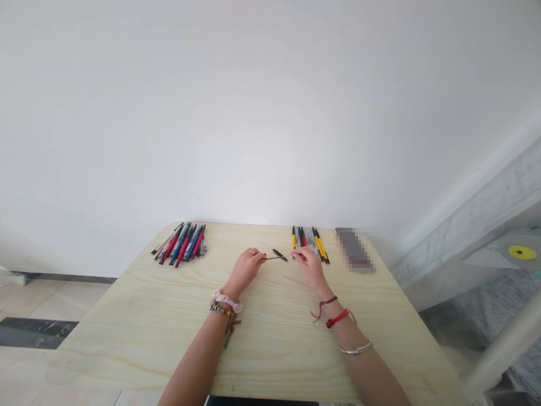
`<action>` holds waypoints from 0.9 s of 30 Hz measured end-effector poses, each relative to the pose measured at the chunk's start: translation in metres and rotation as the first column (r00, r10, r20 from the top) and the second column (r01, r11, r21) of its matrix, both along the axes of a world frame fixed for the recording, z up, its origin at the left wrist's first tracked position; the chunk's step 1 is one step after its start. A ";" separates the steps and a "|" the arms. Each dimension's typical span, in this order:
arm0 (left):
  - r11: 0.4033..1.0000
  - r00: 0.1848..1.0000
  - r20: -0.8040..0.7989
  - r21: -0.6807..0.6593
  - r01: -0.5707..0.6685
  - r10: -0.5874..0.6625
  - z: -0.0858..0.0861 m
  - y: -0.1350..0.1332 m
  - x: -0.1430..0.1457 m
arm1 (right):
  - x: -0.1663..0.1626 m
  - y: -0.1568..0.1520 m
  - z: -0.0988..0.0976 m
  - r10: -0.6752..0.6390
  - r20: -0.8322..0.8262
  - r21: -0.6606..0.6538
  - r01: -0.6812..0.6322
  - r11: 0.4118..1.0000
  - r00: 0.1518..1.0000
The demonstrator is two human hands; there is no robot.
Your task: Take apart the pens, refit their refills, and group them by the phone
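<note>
My left hand (pixel 248 267) pinches the dark end of a thin pen refill (pixel 273 258) between thumb and fingers. At the other, paler end, my right hand (pixel 310 267) is closed on the same refill, so it stretches level between both hands above the table. Just behind it a short black pen part (pixel 276 252) lies slanted on the wood. Whether a small spring sits on the refill is too fine to make out.
On the pale wooden table (pixel 270 338), a bundle of red, blue and black pens (pixel 180 243) lies at the back left. Yellow, black and red pens (pixel 319 246) with clear parts lie at the back right, beside a blurred dark flat object (pixel 354 248). A white wall (pixel 270 113) stands behind.
</note>
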State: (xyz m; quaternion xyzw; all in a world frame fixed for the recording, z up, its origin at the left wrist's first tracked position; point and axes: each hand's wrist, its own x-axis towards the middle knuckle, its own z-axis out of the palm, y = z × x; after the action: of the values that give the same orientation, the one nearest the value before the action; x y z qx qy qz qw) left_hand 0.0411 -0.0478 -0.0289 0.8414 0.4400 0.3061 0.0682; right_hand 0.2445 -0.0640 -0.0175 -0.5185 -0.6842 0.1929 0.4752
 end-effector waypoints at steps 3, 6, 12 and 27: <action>1.000 1.000 0.008 0.007 -0.006 0.006 0.000 0.000 0.000 | -0.001 0.000 0.001 0.010 0.004 0.000 -0.010 1.000 1.000; 1.000 1.000 0.007 0.006 0.004 -0.004 0.001 -0.001 0.001 | -0.002 -0.001 0.001 0.019 0.008 -0.004 -0.019 1.000 1.000; 1.000 1.000 0.003 0.009 -0.008 0.008 0.002 -0.001 0.000 | -0.001 -0.001 0.000 -0.002 -0.024 0.010 0.002 1.000 1.000; 0.999 0.999 0.027 -0.003 0.045 -0.045 0.002 -0.002 0.003 | -0.016 -0.005 -0.002 0.094 -0.206 -0.136 -0.124 0.983 0.974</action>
State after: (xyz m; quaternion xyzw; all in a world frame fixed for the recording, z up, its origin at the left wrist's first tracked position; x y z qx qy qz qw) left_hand 0.0443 -0.0500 -0.0268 0.8469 0.4205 0.3149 0.0827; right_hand 0.2282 -0.0694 -0.0196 -0.4921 -0.6446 0.3200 0.4898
